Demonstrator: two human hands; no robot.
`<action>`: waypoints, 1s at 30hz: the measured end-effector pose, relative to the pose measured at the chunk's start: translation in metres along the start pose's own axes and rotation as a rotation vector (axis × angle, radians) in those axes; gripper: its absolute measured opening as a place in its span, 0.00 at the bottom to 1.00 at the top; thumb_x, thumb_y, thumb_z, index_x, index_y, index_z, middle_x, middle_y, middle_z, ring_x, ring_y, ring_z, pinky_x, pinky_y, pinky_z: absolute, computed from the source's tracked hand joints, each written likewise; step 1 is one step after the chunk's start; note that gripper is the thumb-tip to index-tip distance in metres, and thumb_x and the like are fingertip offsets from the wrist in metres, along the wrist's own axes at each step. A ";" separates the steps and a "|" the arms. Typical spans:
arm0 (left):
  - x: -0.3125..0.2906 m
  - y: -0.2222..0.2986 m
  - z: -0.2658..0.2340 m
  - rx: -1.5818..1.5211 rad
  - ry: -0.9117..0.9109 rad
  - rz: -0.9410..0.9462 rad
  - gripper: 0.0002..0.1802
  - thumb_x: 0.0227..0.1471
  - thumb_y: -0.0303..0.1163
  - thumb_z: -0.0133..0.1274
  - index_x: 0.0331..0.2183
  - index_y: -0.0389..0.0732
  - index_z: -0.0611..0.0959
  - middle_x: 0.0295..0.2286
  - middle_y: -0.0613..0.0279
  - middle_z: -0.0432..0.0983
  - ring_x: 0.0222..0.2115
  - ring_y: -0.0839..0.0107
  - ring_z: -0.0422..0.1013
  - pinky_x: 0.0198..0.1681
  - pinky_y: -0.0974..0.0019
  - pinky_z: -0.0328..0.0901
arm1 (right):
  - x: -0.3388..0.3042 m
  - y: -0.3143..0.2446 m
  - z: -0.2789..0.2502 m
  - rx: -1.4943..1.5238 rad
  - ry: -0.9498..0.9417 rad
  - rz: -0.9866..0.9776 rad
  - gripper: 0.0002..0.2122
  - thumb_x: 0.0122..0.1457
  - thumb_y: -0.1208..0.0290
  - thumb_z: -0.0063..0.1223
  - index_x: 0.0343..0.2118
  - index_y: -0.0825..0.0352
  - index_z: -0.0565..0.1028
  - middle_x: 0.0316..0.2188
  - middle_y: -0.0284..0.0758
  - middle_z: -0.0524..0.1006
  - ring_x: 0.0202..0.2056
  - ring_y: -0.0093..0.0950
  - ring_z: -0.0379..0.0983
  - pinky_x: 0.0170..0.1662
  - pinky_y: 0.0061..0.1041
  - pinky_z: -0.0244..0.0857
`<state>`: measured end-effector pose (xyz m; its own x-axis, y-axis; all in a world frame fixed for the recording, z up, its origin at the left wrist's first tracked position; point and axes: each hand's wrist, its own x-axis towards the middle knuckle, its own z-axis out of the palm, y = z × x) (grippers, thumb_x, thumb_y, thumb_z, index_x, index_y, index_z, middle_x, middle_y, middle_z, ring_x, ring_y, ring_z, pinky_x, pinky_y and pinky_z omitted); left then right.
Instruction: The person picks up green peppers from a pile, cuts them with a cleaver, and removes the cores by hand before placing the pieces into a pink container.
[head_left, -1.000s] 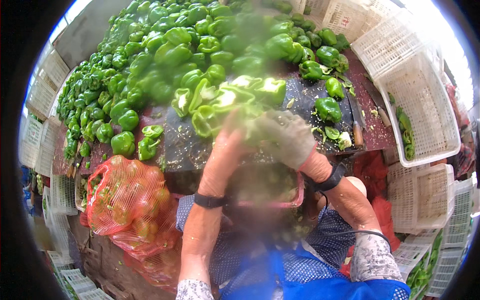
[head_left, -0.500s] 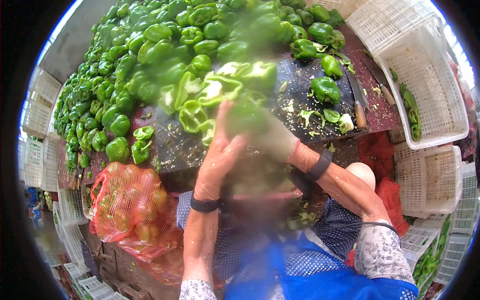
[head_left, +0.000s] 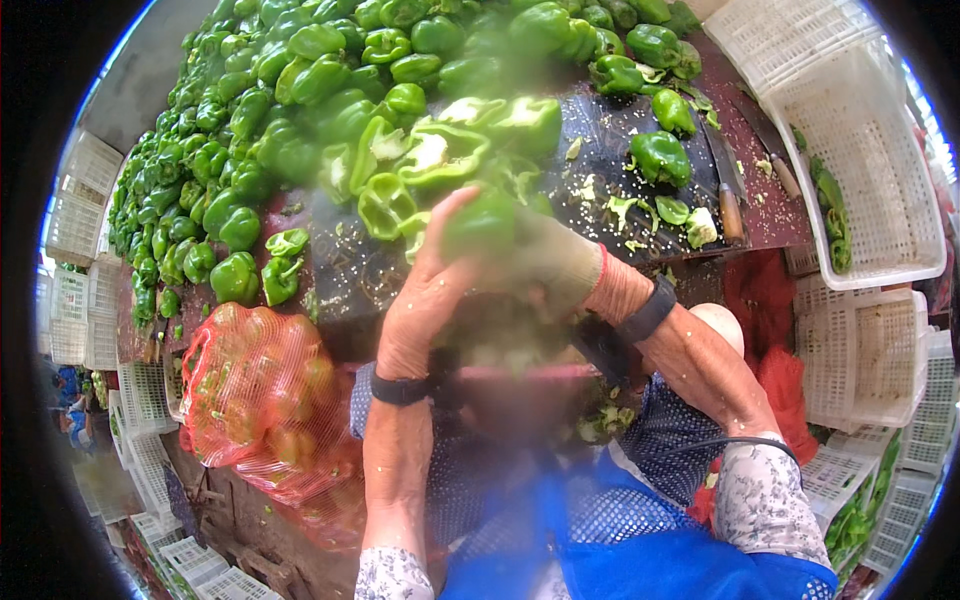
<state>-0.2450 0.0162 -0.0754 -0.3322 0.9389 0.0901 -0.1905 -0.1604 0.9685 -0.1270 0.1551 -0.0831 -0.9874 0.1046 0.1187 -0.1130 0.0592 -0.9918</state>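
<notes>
A blurred green bell pepper [head_left: 482,222] sits between my hands, just above the near edge of the dark tabletop [head_left: 345,290]. My bare left hand [head_left: 430,295] wraps around its left side, thumb and fingers closed on it. On the other side, my right hand [head_left: 560,262] wears a pale work glove and is curled against the pepper. A smear over the middle of the picture hides the right fingertips and anything they may hold. Right beyond my hands lie several cut pepper halves [head_left: 440,155], pale insides showing.
A large heap of whole peppers [head_left: 230,150] covers the table's left and far side. Two wooden-handled knives, one by its handle [head_left: 732,215], lie at the right. White plastic crates [head_left: 850,170] stand on the right. A red mesh sack [head_left: 265,390] of peppers leans at the left.
My right hand has turned and curled inward, closer around the pepper. Both wrists have shifted slightly, the left one outward to the left. The view has moved a little.
</notes>
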 end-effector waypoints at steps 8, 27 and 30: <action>0.009 0.001 -0.006 -0.206 -0.075 -0.031 0.34 0.51 0.40 0.57 0.57 0.41 0.65 0.46 0.58 0.70 0.46 0.71 0.68 0.50 0.68 0.64 | 0.010 0.006 -0.002 -0.463 0.150 -0.348 0.20 0.51 0.76 0.58 0.50 0.66 0.70 0.39 0.30 0.77 0.38 0.18 0.72 0.42 0.22 0.68; 0.005 0.000 -0.001 0.988 0.123 0.393 0.62 0.32 0.19 0.64 0.64 0.44 0.44 0.60 0.50 0.50 0.60 0.61 0.53 0.55 0.62 0.62 | 0.017 -0.014 -0.024 -0.199 0.169 0.079 0.15 0.56 0.68 0.55 0.42 0.73 0.73 0.32 0.40 0.77 0.36 0.25 0.72 0.42 0.25 0.67; 0.006 0.009 0.002 0.048 0.186 0.137 0.57 0.39 0.15 0.58 0.64 0.46 0.42 0.61 0.52 0.47 0.59 0.58 0.55 0.54 0.53 0.65 | 0.014 -0.015 -0.029 0.219 0.361 0.183 0.14 0.55 0.69 0.55 0.41 0.73 0.73 0.31 0.37 0.76 0.34 0.25 0.71 0.39 0.25 0.67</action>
<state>-0.2465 0.0211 -0.0654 -0.5171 0.8365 0.1813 -0.0893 -0.2634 0.9605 -0.1360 0.1840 -0.0648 -0.8960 0.4350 -0.0891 0.0004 -0.1999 -0.9798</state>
